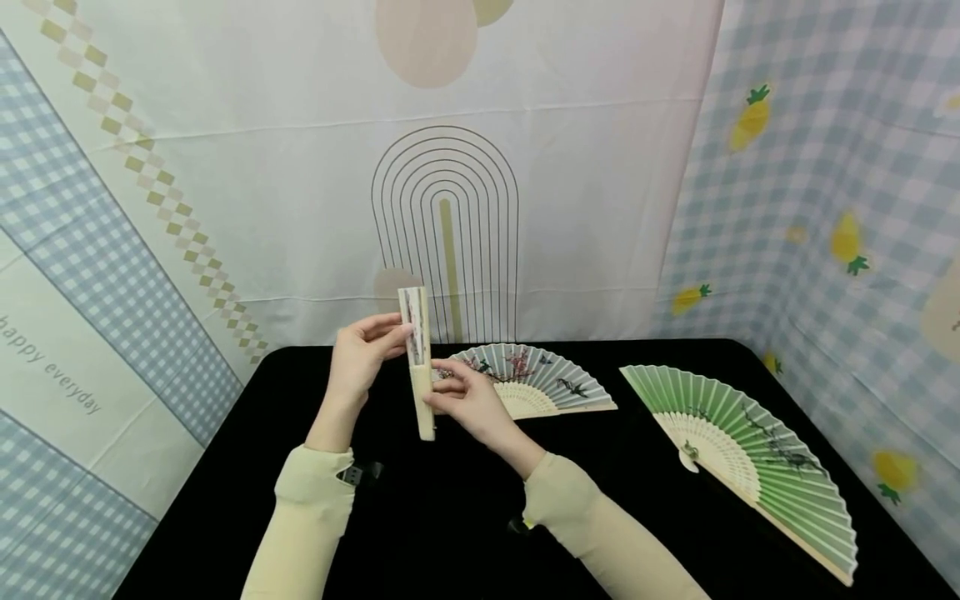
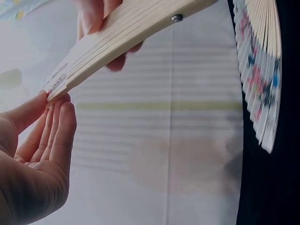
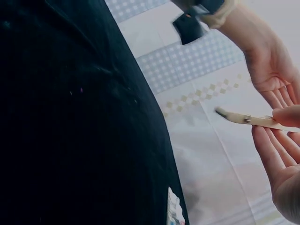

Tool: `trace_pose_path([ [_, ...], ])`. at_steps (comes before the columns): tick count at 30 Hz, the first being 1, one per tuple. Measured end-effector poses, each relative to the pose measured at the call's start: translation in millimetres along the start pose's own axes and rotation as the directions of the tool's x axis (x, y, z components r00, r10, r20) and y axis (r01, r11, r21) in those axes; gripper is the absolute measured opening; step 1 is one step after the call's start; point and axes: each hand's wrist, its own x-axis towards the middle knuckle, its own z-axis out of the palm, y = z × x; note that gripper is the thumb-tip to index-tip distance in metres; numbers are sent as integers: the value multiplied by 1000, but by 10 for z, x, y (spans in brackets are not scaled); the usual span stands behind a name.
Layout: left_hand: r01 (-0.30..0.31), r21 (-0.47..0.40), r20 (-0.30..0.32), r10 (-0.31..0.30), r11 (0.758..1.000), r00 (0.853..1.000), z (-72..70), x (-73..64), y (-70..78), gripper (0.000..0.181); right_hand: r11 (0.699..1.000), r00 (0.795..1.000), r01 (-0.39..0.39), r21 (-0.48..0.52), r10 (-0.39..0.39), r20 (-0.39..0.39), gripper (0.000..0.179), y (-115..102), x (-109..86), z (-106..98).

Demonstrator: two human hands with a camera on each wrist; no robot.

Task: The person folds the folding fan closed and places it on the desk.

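A folded hand fan (image 1: 422, 404) with pale wooden ribs stands nearly upright over the table, raised in front of the backdrop. Its upper part shows narrow pleats of printed white cloth. My left hand (image 1: 358, 357) pinches that upper part between thumb and fingers. Lower down, the thumb and fingers of my right hand (image 1: 474, 402) grip the ribs from the other side. A metal rivet (image 2: 176, 18) shows near the fan's lower end in the left wrist view. Behind my right hand lies an open white fan (image 1: 558, 379) with pink blossoms, partly hidden by it.
To the right, an open green fan (image 1: 780, 458) with a dark branch print lies spread on the black-covered table (image 1: 450, 525). A white patterned cloth (image 1: 585, 217) hangs behind the table, and blue checked cloth with pineapples (image 1: 810, 167) lines the right side.
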Motion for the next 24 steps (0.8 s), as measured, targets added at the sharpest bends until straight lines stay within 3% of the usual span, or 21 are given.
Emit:
trace_pose_path([
  [6, 13, 31, -47, -11, 999, 999, -316, 152, -32, 42, 1000, 1000, -14, 4, 14, -9, 44, 196, 157, 240],
  [12, 19, 77, -88, -12, 997, 996, -611, 166, -30, 45, 998, 999, -43, 41, 44, -28, 37, 418, 291, 586],
  [17, 74, 114, -120, -61, 991, 991, -810, 126, -111, 48, 996, 996, -80, 29, 81, -28, 34, 499, 340, 813],
  [24, 194, 173, -135, -172, 966, 976, -996, 115, -336, 51, 984, 983, -180, -13, 180, -24, 32, 656, 387, 929],
])
